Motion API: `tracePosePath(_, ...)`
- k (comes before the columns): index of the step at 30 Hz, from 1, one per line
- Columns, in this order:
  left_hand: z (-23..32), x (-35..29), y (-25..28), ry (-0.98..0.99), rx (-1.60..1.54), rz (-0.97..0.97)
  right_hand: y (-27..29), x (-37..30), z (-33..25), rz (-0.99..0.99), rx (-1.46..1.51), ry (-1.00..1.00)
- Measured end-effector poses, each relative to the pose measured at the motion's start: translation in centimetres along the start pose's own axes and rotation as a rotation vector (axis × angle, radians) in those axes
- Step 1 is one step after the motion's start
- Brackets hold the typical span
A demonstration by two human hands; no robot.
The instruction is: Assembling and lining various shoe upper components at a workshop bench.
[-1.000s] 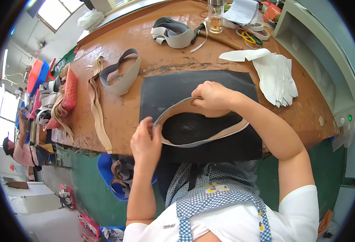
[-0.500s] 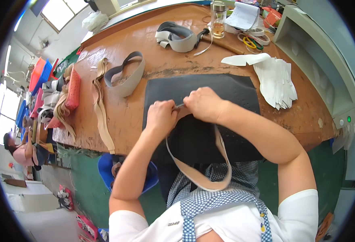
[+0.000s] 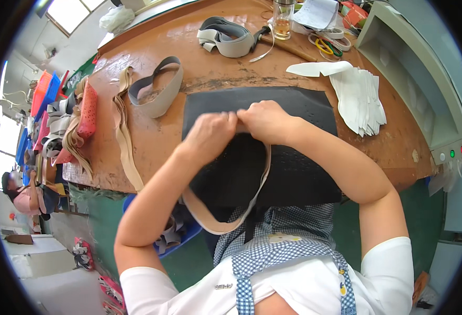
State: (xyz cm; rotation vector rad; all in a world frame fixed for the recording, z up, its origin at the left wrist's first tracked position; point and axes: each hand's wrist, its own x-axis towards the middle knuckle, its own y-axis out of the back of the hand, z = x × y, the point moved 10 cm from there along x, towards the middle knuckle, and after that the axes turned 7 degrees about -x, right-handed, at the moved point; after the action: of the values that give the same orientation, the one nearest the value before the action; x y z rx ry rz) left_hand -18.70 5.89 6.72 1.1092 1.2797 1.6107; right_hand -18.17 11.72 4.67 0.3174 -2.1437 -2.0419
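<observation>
— What are the fingers doing?

— Both hands are meeting over the black mat [image 3: 304, 113]. The left hand [image 3: 210, 135] and the right hand [image 3: 265, 119] are curling shut, knuckles up, pinching the two ends of a beige strap [image 3: 226, 223] together between them. The fingertips themselves are hiding under the knuckles, so the exact pinch is not showing.

— And the strap?

— It is hanging down from the hands in a long loop, crossing the mat's near edge and dangling off the table in front of the checked apron [image 3: 289, 252].

— What is lying around them?

— The mat is sitting on a worn brown table [image 3: 157, 142]. To the left, a grey-and-beige band loop [image 3: 155, 89] and a bundle of long beige strips [image 3: 126, 142] — the strips are trailing over the table's edge. To the right, a stack of white cut pieces [image 3: 359, 97]. At the far side, a coil of grey bands [image 3: 226, 38], a glass [image 3: 283, 20] and yellow-handled scissors [image 3: 323, 46].

— The room?

— Bright windows upper left, a green floor below, and another person [image 3: 23, 194] sitting at the far left.
</observation>
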Motion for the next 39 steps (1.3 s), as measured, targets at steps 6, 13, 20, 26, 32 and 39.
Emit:
tracePosePath(6, 7.2, 1.1, 8.7, -0.17, 0.235, 0.447, 3.3, -7.0, 7.1, 0.709, 0.383, -0.407)
tracePosePath(13, 15.2, -5.3, -2.6, -0.014, -0.161, 0.072, -0.4, -19.6, 11.2, 0.733, 0.027, -0.821)
tracePosePath(20, 14.9, -5.6, -3.9, -0.042, -0.195, 0.114, 2.4, -20.4, -0.5, 0.76, 0.065, -0.151)
tracePosePath(26, 12.1, -8.6, -1.7, -0.004, -0.088, 0.181, -1.1, -16.7, -1.1, 0.536, 0.019, -0.128)
tracePosePath(32, 10.1, -11.7, -0.4, 0.114, 0.088, 0.262, -0.4, -15.5, -3.9, 0.553, -0.016, -0.114)
tracePosePath(39, 7.8, -14.4, -0.1, 0.398, -0.372, 0.529, -1.1, -13.3, -8.9, 0.544, 0.045, 0.146)
